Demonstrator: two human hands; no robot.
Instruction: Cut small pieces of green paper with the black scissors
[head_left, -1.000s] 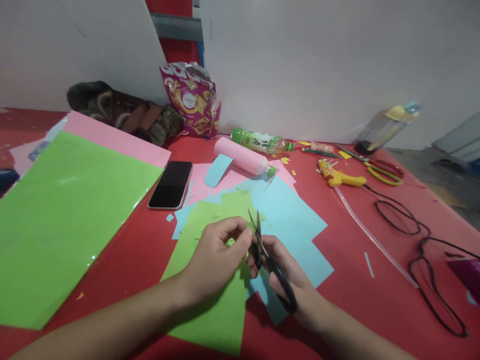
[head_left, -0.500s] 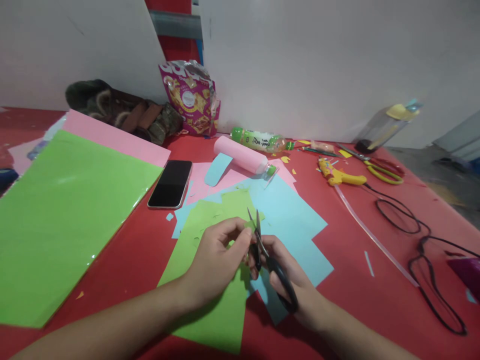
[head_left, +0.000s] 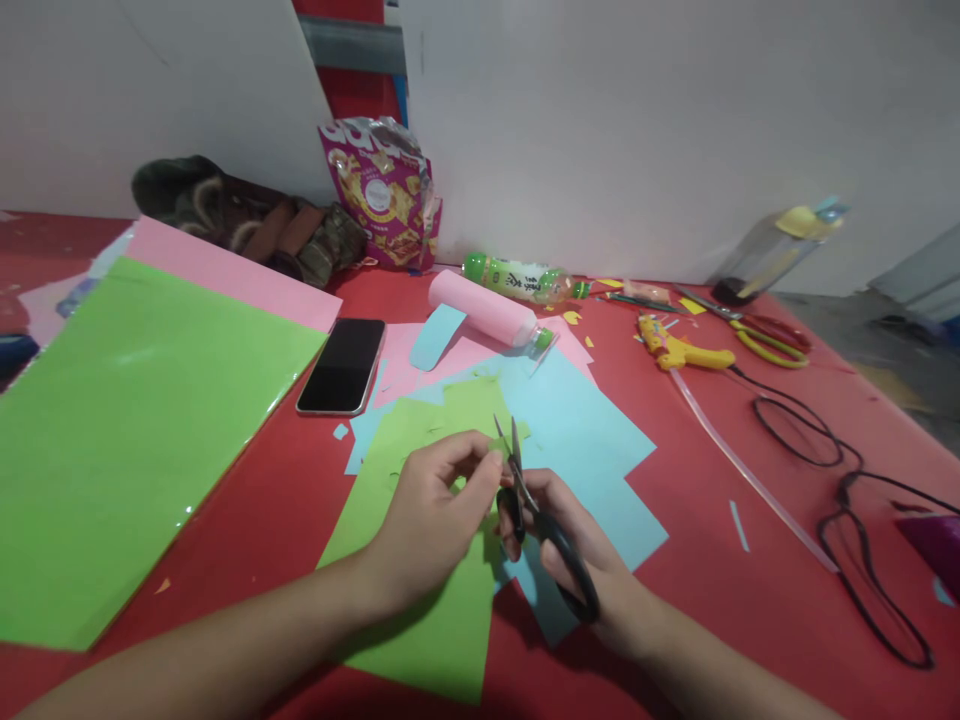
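My left hand [head_left: 442,520] pinches a small piece of green paper [head_left: 498,446] between thumb and fingers. The black-handled scissors [head_left: 562,560] are held in my right hand [head_left: 585,540], with their blades parted and pointing away from me, right at the green piece. Both hands are close together above a green sheet [head_left: 435,640] and light blue sheets [head_left: 600,450]. How far the blades have gone into the paper cannot be made out.
A phone [head_left: 342,367] lies left of the sheets, by a large green pack [head_left: 150,430]. Behind are a pink-wrapped bottle [head_left: 484,308], a green bottle [head_left: 521,280] and a snack bag [head_left: 386,195]. A yellow glue gun [head_left: 679,347] with its cord and red-yellow scissors [head_left: 769,340] lie right.
The scissor blades look slightly wider apart or turned a little. Both hands have stayed in nearly the same place, and the small green piece is still held.
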